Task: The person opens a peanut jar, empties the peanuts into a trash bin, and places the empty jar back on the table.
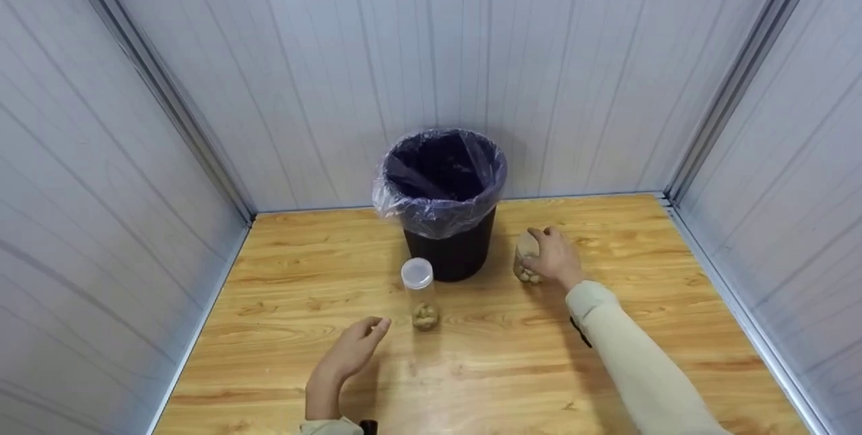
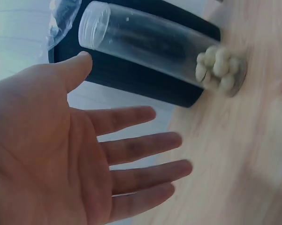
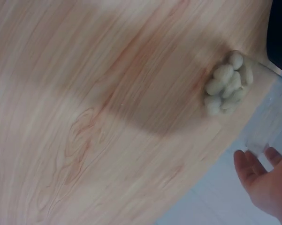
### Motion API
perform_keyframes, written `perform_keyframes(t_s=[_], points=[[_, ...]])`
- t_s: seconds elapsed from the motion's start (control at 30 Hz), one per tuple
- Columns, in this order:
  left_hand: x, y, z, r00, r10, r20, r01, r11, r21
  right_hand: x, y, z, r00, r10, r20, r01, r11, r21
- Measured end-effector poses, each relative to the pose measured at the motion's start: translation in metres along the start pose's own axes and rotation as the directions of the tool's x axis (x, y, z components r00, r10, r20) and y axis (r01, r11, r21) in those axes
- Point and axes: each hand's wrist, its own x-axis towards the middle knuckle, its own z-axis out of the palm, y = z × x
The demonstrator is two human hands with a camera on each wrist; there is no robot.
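Standing clear cylindrical jar point(image 2: 143, 42), rounded lumps point(image 2: 219, 65)

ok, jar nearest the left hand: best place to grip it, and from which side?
Probably mid-body, fingers and thumb wrapped round the plain wall below the lid. Come from the left and near side: the jar stands upright, a straight cylinder, with the bin right behind it. The left hand is on that side, empty.
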Motion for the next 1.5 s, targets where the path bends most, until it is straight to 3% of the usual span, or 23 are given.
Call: perform_keyframes(t_s=[0.1,0.33,0.63,0.8,0.9,0.97,1.13,1.23,1.33,1.4,1.5], points=[[-0.005,-0.005,0.013,0.999,0.036,0.035,-0.033,0.996,-0.079,-0.002,0.000,-0.003,0.998,0.056,0.041,-0.057,0.998,0.033],[-0.012,-0.018,0.050,0.994,0.108,0.011,-0.102,0.959,-0.265,-0.014,-0.007,-0.004,0.989,0.112,0.102,-0.117,0.992,0.046],[-0.017,-0.015,0.099,0.994,0.107,0.001,-0.099,0.922,-0.374,-0.038,-0.021,-0.008,0.997,-0.017,0.080,0.014,0.999,0.031],[-0.019,-0.008,0.121,0.993,0.111,0.045,-0.077,0.882,-0.464,-0.060,-0.031,-0.016,0.995,-0.071,0.076,0.060,0.990,0.130],[-0.017,0.000,0.129,0.994,0.101,0.039,-0.066,0.853,-0.518,-0.073,-0.042,-0.022,0.993,-0.091,0.078,0.073,0.976,0.206],[-0.016,0.007,0.136,0.997,0.080,0.008,-0.058,0.795,-0.604,-0.081,-0.050,-0.025,0.991,-0.107,0.078,0.085,0.967,0.241],[-0.012,0.030,0.154,0.996,0.031,-0.084,-0.086,0.577,-0.812,-0.099,-0.069,-0.035,0.984,-0.157,0.088,0.118,0.931,0.347],[-0.007,0.041,0.162,0.994,0.015,-0.112,-0.105,0.491,-0.865,-0.108,-0.077,-0.044,0.974,-0.206,0.099,0.145,0.891,0.430],[0.000,0.048,0.166,0.995,0.007,-0.104,-0.098,0.398,-0.912,-0.116,-0.082,-0.053,0.965,-0.242,0.102,0.159,0.849,0.504],[0.005,0.051,0.167,0.997,0.015,-0.072,-0.073,0.317,-0.946,-0.120,-0.085,-0.059,0.961,-0.256,0.100,0.164,0.826,0.540],[0.013,0.052,0.168,0.997,0.072,-0.018,-0.033,0.205,-0.978,-0.126,-0.089,-0.065,0.958,-0.264,0.110,0.155,0.802,0.576]])
